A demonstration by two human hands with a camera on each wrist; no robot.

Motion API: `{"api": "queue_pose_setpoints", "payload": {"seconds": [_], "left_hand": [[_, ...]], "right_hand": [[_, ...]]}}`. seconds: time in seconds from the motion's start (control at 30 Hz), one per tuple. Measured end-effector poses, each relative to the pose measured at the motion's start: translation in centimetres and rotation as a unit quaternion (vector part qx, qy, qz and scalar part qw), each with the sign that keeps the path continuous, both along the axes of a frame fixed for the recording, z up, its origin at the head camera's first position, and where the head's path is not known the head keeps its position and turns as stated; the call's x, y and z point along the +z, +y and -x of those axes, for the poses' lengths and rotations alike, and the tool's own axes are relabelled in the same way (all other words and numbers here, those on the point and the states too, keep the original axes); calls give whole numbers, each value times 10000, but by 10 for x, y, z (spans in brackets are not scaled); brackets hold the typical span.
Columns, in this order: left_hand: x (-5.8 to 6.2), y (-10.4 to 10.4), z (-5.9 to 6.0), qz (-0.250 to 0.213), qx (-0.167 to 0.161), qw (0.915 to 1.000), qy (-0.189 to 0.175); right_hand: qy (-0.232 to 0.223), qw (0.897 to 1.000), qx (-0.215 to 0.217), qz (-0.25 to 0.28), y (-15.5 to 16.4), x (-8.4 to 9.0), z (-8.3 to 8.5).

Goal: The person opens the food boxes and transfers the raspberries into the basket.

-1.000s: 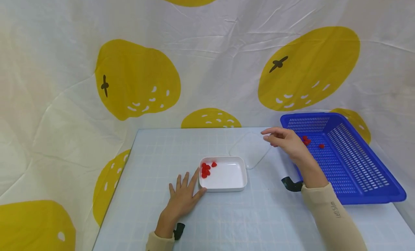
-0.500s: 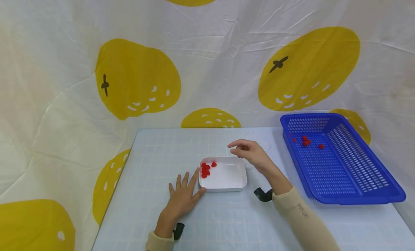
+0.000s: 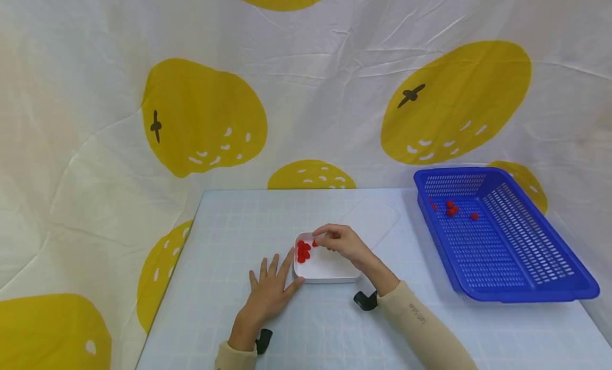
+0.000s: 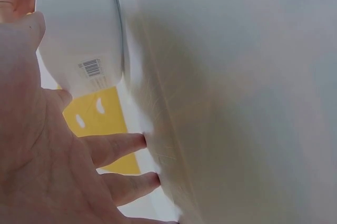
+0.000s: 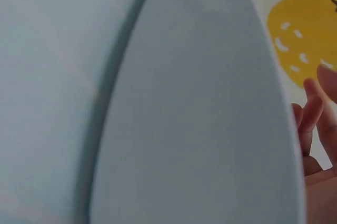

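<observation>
My left hand lies on the table with fingers spread, its index finger and thumb against the left end of a white tray. In the left wrist view, the tray's wall carries a barcode label beside those fingers. Small red pieces, several of them, sit at the tray's left end. My right hand is over the tray, thumb and index fingertips at a single red piece. Nothing shows between these fingertips, and the right wrist view shows no red piece by the fingers; the tray wall hides part.
A blue perforated basket stands at the right, with several red pieces in its far left part. Behind the tray lies a thin transparent sheet or lid. A white cloth with yellow fruit prints hangs behind the table.
My right hand has moved left and toward me, from beside the basket to over the tray, down to the single red piece. My left hand, tray and basket have stayed put.
</observation>
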State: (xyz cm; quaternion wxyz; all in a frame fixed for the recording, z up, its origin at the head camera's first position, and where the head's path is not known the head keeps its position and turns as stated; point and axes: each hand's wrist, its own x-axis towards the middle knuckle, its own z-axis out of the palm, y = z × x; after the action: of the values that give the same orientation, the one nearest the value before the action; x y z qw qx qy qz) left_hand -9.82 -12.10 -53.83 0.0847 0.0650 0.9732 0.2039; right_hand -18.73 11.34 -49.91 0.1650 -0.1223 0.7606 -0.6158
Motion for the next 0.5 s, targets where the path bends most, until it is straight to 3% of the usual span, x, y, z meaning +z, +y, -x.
{"api": "queue_pose_setpoints", "payload": {"seconds": [0.23, 0.5], "left_hand": [[-1, -1, 0, 9, 22, 10000, -10], [0, -1, -1, -30, -4, 10000, -12]], "right_hand": [[141, 9990, 17, -430, -14, -14, -1], [109, 9992, 221, -299, -25, -27, 0]]}}
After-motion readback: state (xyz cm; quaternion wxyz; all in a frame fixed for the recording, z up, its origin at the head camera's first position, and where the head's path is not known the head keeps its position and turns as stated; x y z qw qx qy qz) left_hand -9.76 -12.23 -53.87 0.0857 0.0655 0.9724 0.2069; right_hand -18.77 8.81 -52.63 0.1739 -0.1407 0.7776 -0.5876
